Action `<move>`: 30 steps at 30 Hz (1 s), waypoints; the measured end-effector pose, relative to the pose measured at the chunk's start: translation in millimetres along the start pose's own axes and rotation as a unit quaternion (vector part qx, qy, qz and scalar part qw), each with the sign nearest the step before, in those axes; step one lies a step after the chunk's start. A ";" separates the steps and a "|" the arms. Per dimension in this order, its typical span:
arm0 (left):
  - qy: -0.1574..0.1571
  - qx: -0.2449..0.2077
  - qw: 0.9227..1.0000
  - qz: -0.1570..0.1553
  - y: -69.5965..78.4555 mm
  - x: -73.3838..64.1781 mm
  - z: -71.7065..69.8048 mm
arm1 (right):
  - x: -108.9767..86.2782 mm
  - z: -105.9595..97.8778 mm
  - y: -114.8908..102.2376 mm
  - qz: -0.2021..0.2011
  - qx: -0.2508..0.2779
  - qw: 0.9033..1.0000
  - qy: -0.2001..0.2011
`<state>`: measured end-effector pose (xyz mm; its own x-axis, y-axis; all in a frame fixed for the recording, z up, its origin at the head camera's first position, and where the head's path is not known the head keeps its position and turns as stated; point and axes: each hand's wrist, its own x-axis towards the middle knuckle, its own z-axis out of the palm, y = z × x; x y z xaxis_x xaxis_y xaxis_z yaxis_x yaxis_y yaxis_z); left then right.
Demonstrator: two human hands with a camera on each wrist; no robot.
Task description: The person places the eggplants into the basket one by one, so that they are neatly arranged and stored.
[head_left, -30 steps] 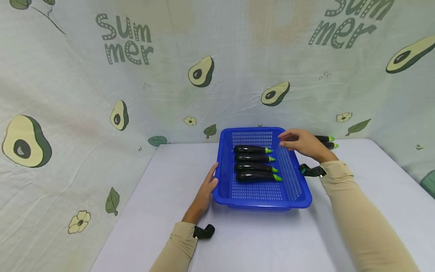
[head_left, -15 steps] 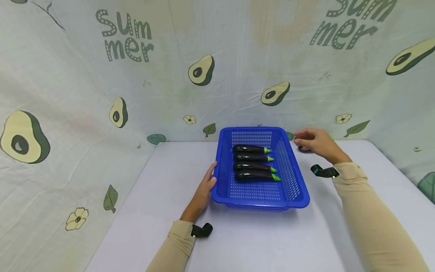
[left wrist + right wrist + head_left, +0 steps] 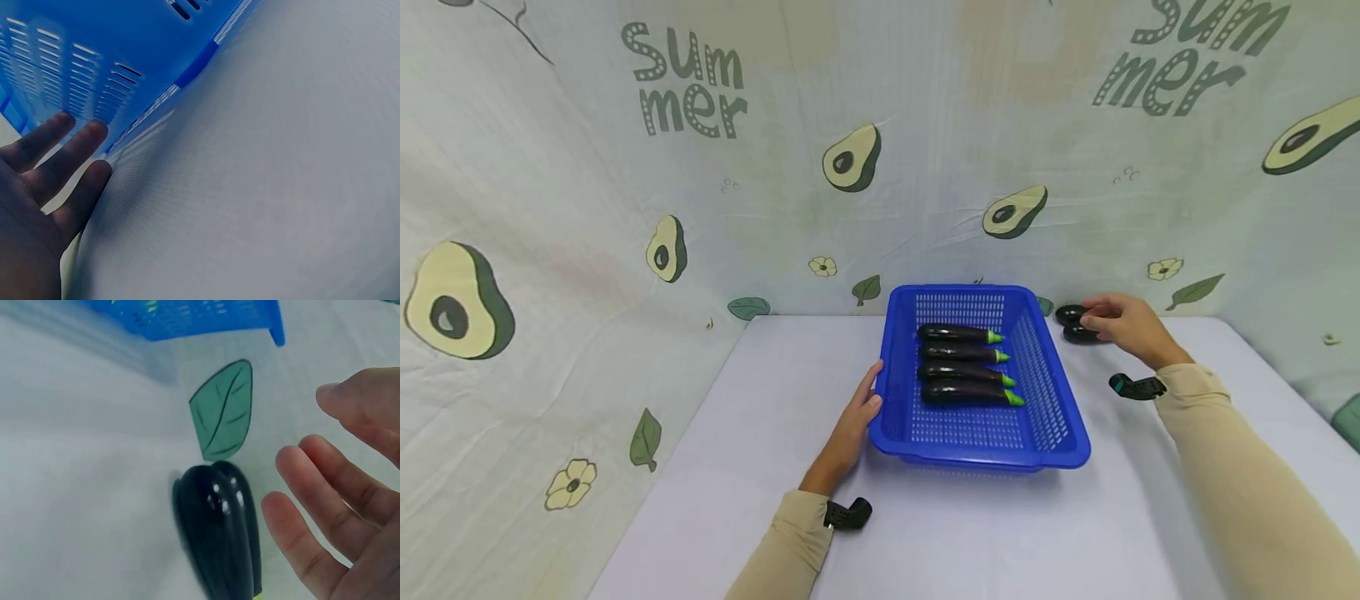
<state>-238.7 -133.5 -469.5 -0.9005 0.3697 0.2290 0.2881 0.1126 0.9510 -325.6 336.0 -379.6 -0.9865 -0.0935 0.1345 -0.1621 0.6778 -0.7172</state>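
A blue plastic basket with slotted walls stands on the white table. Several dark eggplants lie side by side in it, green stems to the right. My left hand rests against the basket's left side; straight fingers show along its slotted wall in the left wrist view. Beyond the basket's right side, my right hand hovers over two more eggplants, hiding their stem ends in the head view. Its loosely bent fingers stay apart from the glossy eggplant in the right wrist view.
A pale cloth printed with avocados and leaves hangs at the table's back edge. The white tabletop extends left and in front of the basket. Each wrist wears a black strap.
My right hand has moved from above the basket's right rim rightward to the two eggplants beside it, uncovering their rounded ends. My left hand stays at the basket's side.
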 end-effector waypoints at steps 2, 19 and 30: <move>-0.001 -0.002 1.000 -0.002 -2.2 -0.9 2.0 | -1.0 -0.3 6.2 0.007 -0.002 1.000 0.005; 0.011 0.010 1.000 -0.008 -4.5 -3.1 9.4 | 0.1 7.6 72.9 0.024 -0.075 0.994 0.078; 0.031 0.039 0.999 -0.006 1.7 -6.9 7.4 | 9.7 10.6 84.8 0.017 -0.121 0.987 0.104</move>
<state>-229.5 -129.0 -471.0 -0.9216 0.3111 0.2323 0.2994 0.1885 0.9353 -349.2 384.8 -446.3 -0.9612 0.0669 0.2677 -0.0931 0.8345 -0.5431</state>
